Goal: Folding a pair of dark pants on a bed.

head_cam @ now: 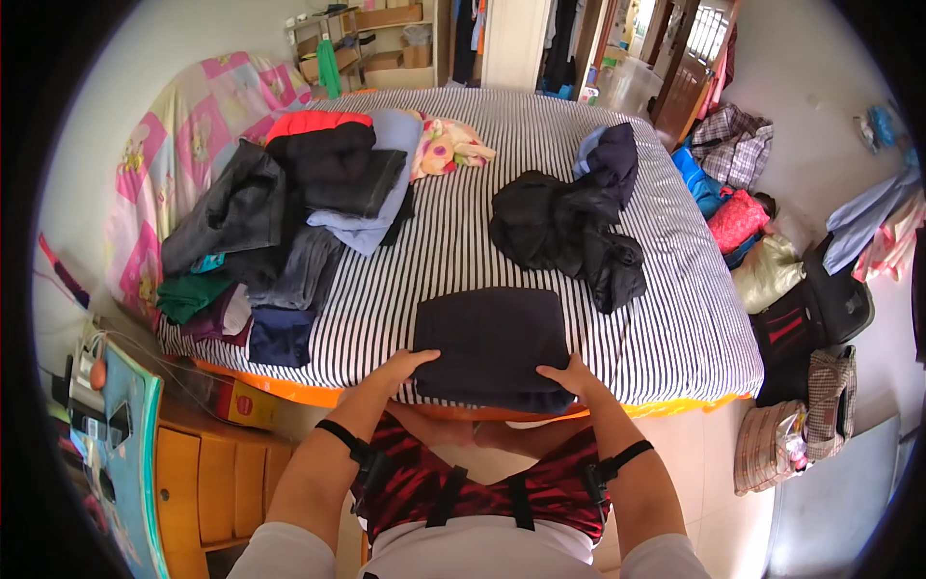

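A dark navy folded garment (pixel 492 344) lies as a neat rectangle at the near edge of the striped bed (pixel 448 253). My left hand (pixel 404 368) grips its left side near the lower corner, thumb on top. On the opposite side my right hand (pixel 575 376) holds it the same way, fingers hidden underneath. Beyond it to the right is a loose heap of black clothing (pixel 557 224), crumpled and shiny in places. A navy garment (pixel 615 155) with a light blue part touches the heap's far end.
Piled folded clothes (pixel 304 210) cover the bed's left side, beside a pink patterned cover (pixel 195 130). A floral cloth (pixel 448 148) lies further back. Bags (pixel 788 311) crowd the floor on the right. At lower left stand a wooden drawer cabinet (pixel 217 478) and a blue-topped table (pixel 130 412).
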The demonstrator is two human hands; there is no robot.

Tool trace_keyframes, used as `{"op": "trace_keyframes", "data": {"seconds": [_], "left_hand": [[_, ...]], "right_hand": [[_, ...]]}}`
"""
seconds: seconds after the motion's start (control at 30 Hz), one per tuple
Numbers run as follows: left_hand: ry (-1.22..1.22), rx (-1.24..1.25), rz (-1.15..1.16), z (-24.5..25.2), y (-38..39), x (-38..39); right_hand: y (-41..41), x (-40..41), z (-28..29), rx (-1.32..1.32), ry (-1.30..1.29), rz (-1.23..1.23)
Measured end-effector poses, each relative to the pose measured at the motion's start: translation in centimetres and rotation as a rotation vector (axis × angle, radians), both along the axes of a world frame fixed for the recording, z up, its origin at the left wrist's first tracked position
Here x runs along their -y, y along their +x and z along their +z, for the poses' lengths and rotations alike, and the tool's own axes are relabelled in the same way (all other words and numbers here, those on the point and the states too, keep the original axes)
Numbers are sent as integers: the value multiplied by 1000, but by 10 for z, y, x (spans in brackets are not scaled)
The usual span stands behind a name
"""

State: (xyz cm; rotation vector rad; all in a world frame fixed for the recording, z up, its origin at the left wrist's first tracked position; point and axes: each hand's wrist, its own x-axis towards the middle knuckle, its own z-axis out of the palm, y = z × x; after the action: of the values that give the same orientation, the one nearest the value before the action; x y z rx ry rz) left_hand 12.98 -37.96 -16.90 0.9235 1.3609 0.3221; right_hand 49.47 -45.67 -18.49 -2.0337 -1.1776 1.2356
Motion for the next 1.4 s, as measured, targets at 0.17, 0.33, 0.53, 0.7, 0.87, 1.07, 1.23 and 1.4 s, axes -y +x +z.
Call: {"op": "trace_keyframes", "data": {"seconds": [0.17, 0.33, 0.53, 0.7, 0.87, 1.07, 1.23, 1.4], "left_hand": [[161, 392, 55, 41, 16, 0], [375, 578, 209, 67, 13, -27], [594, -295, 150, 10, 5, -25], [843, -492, -207, -10, 0, -2], [1007, -744, -362, 16, 16, 8], [1096, -971, -536, -7, 30, -1], [1195, -1070, -575, -16, 25, -11], [1263, -1132, -562, -17, 25, -13]], "right_hand": [[5, -9, 46, -284, 185, -89], [-2, -18, 87, -514, 387, -135], [4, -20, 18, 266, 333, -108], [20, 1, -29, 136, 289, -58], [18, 12, -21, 158, 114, 65], [-14, 20, -4, 514, 187, 77], [-9, 15, 5, 649, 214, 63], [-3, 12, 7, 682, 234, 63]]}}
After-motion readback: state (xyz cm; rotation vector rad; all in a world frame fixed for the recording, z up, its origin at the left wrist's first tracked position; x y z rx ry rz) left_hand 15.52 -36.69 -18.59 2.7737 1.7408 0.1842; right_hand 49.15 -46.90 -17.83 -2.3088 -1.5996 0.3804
